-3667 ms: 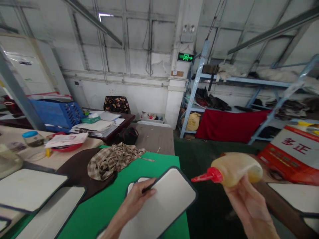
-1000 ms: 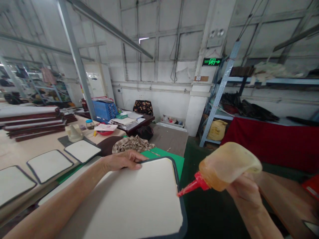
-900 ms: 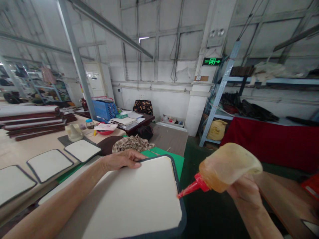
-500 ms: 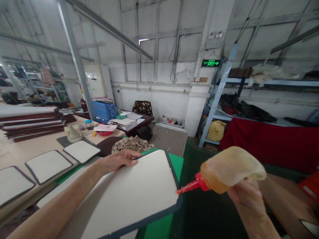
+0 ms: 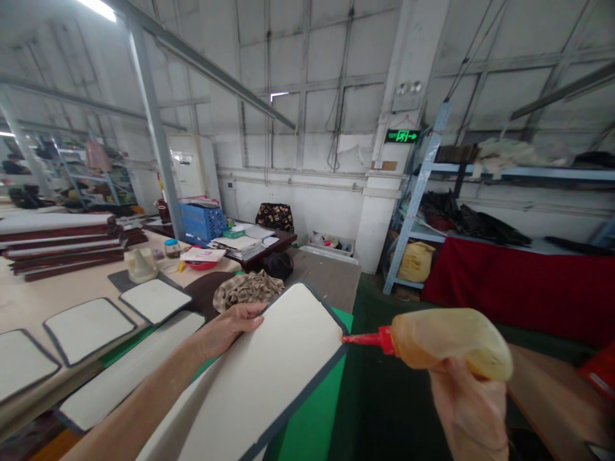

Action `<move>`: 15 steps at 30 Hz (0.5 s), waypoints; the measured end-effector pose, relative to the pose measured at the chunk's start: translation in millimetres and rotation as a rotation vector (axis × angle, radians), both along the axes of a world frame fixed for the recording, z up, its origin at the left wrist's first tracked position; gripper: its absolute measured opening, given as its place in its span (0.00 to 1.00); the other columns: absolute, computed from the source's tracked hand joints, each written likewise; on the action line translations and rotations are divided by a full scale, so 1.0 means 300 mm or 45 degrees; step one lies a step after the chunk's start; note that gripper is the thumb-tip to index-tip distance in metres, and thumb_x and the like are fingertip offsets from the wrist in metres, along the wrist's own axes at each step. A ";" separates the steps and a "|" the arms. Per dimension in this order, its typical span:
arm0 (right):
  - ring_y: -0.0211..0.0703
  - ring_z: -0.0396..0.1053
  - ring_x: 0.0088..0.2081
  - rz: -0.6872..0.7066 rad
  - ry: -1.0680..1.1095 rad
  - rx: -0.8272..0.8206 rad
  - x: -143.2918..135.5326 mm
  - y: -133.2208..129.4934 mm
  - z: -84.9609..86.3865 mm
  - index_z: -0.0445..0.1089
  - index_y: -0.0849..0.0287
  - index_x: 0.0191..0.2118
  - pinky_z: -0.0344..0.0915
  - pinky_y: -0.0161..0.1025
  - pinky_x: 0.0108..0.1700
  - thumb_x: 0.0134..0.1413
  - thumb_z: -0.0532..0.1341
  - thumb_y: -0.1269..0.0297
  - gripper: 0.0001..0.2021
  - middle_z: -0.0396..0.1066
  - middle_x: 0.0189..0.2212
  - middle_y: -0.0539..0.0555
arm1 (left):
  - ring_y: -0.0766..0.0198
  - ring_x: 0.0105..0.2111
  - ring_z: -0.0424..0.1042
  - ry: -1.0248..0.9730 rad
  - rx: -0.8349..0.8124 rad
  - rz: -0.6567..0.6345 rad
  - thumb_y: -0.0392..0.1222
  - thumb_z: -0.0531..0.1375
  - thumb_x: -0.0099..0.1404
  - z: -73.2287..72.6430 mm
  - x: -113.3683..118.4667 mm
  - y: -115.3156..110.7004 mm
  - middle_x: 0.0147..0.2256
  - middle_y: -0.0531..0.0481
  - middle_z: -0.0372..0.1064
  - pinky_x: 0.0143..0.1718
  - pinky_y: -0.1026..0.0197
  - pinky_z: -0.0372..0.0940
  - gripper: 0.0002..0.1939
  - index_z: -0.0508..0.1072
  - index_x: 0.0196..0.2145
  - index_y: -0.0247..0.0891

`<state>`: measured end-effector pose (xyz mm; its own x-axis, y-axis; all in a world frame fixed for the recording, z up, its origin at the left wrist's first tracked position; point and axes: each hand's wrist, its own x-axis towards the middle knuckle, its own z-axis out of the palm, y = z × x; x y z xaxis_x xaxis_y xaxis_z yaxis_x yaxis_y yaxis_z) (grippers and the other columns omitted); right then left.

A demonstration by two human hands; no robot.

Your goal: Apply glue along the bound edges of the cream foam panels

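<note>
A large cream panel with a dark edge strip (image 5: 269,378) is tilted in front of me. My left hand (image 5: 240,326) grips its upper left edge, thumb on the cream face and fingers behind. My right hand (image 5: 468,390) is wrapped round a squeeze bottle (image 5: 446,336) of amber liquid, held on its side. The bottle's red nozzle (image 5: 369,339) points left, and its tip touches the panel's right corner at the dark edge. Below the panel a green surface (image 5: 312,416) shows.
Smaller cream panels (image 5: 89,326) and a long one (image 5: 132,371) lie to the left. Behind them are a beige jug (image 5: 141,266), a jar (image 5: 172,248) and stacked dark red boards (image 5: 62,246). Checked cloth (image 5: 247,290) lies beyond my left hand. A shelf post (image 5: 416,198) stands right.
The panel has turned, its right corner now higher. My right hand has brought the bottle from a slanted to a nearly level pose, with the nozzle tip moving up along with the corner.
</note>
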<state>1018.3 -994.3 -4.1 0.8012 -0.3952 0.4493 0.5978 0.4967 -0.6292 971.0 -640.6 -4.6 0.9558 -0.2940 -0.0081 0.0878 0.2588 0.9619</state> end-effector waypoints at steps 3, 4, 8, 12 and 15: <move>0.38 0.69 0.25 -0.023 0.036 0.027 0.005 0.003 -0.011 0.72 0.60 0.31 0.70 0.32 0.31 0.29 0.75 0.65 0.17 0.70 0.21 0.48 | 0.53 0.36 0.76 -0.023 -0.039 0.039 0.38 0.60 0.60 -0.008 -0.004 -0.015 0.41 0.37 0.75 0.37 0.57 0.69 0.23 0.69 0.53 0.32; 0.38 0.69 0.26 -0.027 0.041 0.042 0.008 0.005 -0.012 0.72 0.61 0.30 0.70 0.32 0.31 0.29 0.75 0.65 0.18 0.70 0.21 0.48 | 0.53 0.36 0.76 -0.029 -0.048 0.052 0.38 0.60 0.60 -0.010 -0.007 -0.020 0.41 0.37 0.75 0.37 0.57 0.69 0.23 0.69 0.53 0.32; 0.39 0.70 0.28 -0.032 0.044 0.086 0.025 0.015 -0.010 0.73 0.61 0.30 0.70 0.33 0.33 0.28 0.75 0.65 0.17 0.71 0.22 0.49 | 0.51 0.38 0.75 -0.037 -0.054 0.093 0.38 0.59 0.62 -0.016 -0.027 -0.037 0.43 0.36 0.74 0.39 0.56 0.69 0.23 0.67 0.55 0.32; 0.38 0.70 0.28 -0.020 0.055 0.077 0.029 0.026 -0.006 0.73 0.60 0.28 0.70 0.33 0.33 0.29 0.75 0.65 0.16 0.72 0.24 0.49 | 0.51 0.37 0.76 -0.040 -0.061 0.158 0.39 0.60 0.61 -0.017 -0.056 -0.052 0.42 0.36 0.75 0.37 0.57 0.69 0.24 0.67 0.55 0.32; 0.38 0.70 0.27 0.015 0.068 0.060 0.020 0.036 -0.008 0.72 0.61 0.27 0.70 0.32 0.31 0.28 0.75 0.63 0.16 0.72 0.24 0.50 | 0.52 0.36 0.76 -0.028 -0.088 0.208 0.39 0.61 0.60 -0.016 -0.071 -0.060 0.42 0.37 0.75 0.37 0.58 0.69 0.24 0.68 0.54 0.33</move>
<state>1024.3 -983.5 -6.4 0.8283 -0.4056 0.3866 0.5579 0.5329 -0.6362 949.6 -658.8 -9.5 0.9906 -0.1335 0.0282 0.0181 0.3332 0.9427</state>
